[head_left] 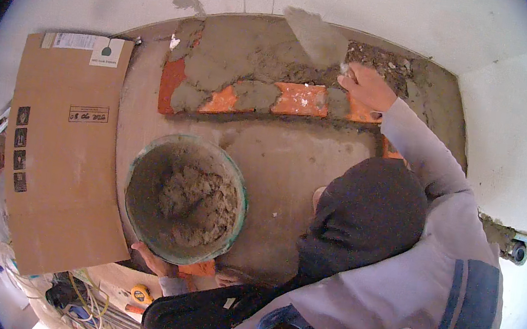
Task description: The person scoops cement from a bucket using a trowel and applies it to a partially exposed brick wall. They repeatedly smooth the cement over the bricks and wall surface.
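My right hand (370, 87) is closed round the handle of a trowel (315, 36). Its pale, mortar-smeared blade lies at the back edge of a low brick ledge. Grey mortar (245, 47) coats much of the ledge top, and orange brick (301, 99) shows along the front. To the left, a round bucket (238, 217) with a greenish rim holds a heap of wet mortar (197, 199). At the bucket's near side, my left hand (156, 261) grips its outside, one finger sticking out; the other fingers are partly hidden.
A large cardboard sheet (66, 160) lies left of the bucket. Cables (89, 301) and a yellow tape measure (142, 293) are near the lower left. White walls (513, 110) bound the back and right, with pipe ends (526, 246) sticking out. My dark-trousered knee (369, 217) is close to the ledge.
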Demonstrator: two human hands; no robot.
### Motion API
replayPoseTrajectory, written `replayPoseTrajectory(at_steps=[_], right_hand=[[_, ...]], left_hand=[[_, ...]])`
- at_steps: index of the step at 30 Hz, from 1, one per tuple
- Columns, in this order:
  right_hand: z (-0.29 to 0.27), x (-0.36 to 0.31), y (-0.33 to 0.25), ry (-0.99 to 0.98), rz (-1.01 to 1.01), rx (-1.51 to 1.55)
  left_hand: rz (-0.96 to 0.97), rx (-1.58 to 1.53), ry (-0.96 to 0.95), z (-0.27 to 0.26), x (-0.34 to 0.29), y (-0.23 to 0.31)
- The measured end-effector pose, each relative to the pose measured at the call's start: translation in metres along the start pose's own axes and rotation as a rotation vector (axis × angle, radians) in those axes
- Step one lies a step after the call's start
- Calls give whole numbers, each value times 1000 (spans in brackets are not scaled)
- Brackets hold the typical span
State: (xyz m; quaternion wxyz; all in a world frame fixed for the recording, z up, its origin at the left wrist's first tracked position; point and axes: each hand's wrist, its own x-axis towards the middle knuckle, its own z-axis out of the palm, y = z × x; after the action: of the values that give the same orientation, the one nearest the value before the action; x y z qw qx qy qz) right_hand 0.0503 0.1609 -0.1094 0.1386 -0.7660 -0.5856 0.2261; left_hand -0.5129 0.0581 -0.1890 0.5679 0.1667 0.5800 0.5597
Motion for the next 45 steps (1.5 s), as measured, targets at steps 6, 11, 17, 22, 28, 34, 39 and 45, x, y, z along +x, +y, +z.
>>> replayPoseTrajectory(at_steps=[6, 11, 17, 22, 28, 34, 39, 45], right_hand=[[55, 3, 5, -315, 555, 1048], [99, 41, -36, -430, 315, 815], [89, 49, -62, -262, -407, -437], [60, 34, -4, -354, -237, -543], [19, -23, 7, -346, 328, -186], [28, -32, 21, -197, -210, -620], [37, 34, 53, -52, -65, -470], [11, 6, 97, -235, 215, -122]], left_hand=[[-4, 34, -43, -1, 1, -3], [40, 111, -52, 7, -1, 4], [10, -34, -58, 5, -6, 6], [-57, -158, -108, 22, -5, 25], [-177, -148, -58, 11, 7, 16], [-93, -65, -189, 7, 8, 23], [-20, -70, -218, 36, 3, 22], [-21, -25, -212, 24, 6, 26]])
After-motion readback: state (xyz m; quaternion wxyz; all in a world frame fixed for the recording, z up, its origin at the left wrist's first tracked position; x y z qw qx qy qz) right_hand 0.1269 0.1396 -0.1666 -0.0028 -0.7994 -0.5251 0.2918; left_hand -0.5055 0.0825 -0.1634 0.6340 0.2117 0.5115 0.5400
